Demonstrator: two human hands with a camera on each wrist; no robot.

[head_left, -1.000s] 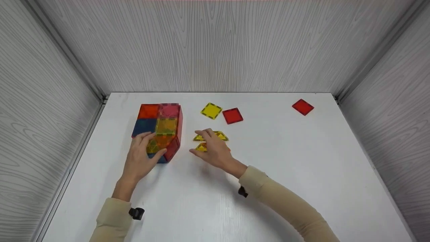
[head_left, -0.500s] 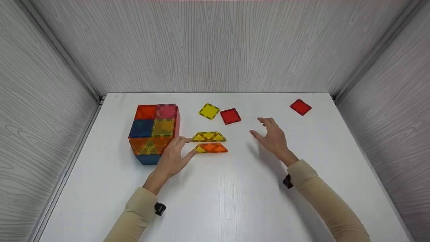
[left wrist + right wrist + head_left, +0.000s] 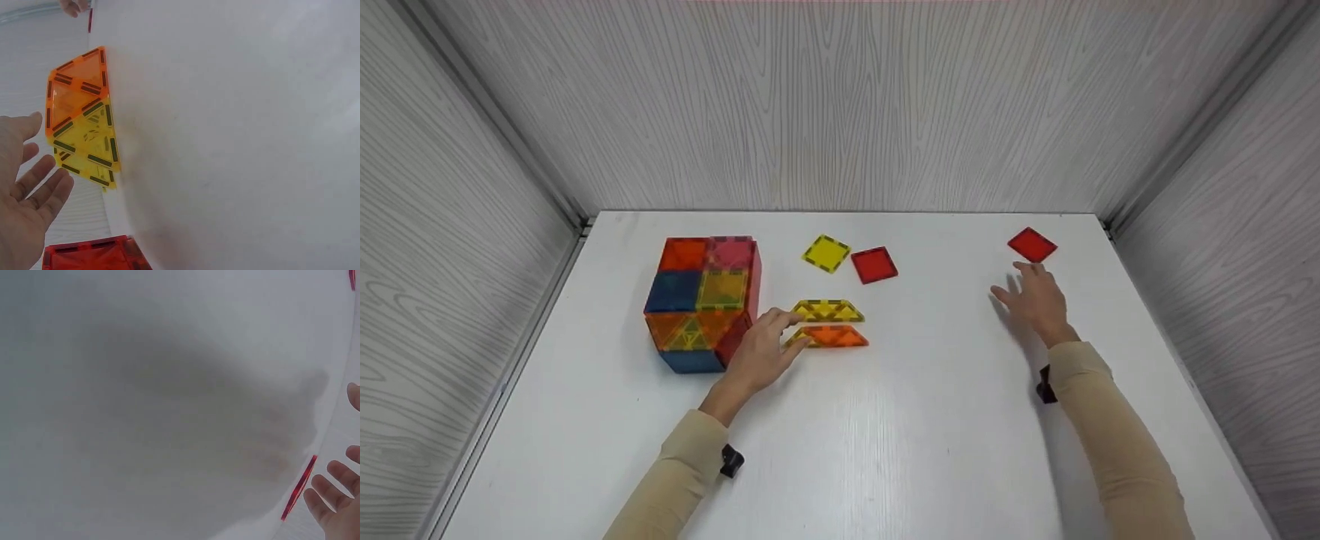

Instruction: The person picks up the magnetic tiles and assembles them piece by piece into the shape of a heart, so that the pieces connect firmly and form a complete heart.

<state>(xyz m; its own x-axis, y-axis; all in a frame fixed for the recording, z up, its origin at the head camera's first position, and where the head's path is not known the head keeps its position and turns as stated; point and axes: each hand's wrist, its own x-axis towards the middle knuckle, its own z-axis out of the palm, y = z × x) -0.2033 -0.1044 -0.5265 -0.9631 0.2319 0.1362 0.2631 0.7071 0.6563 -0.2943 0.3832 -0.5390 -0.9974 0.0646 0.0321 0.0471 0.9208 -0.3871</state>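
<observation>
My left hand (image 3: 761, 352) hovers at the left ends of two strips of translucent magnetic tiles, its fingers and thumb spread and nothing between them. The farther yellow strip (image 3: 829, 310) is made of triangles; the nearer strip (image 3: 836, 336) is orange with a yellow end. In the left wrist view that orange part (image 3: 76, 93) lies beyond the fingertips. My right hand (image 3: 1037, 304), fingers loosely spread, is just in front of a red square tile (image 3: 1032, 245). In the right wrist view a red tile (image 3: 299, 488) shows edge-on beside the fingers; whether they touch is unclear.
A block built of coloured magnetic tiles (image 3: 671, 291) stands at the left, beside my left hand. A yellow square tile (image 3: 826, 253) and another red square tile (image 3: 874, 265) lie toward the back of the white table (image 3: 885, 442). Grey wood-grain panels (image 3: 840, 105) enclose the table.
My right hand has moved from the strips rightward to the far red tile. The left hand has left the block's front and shifted right to the strips' left ends.
</observation>
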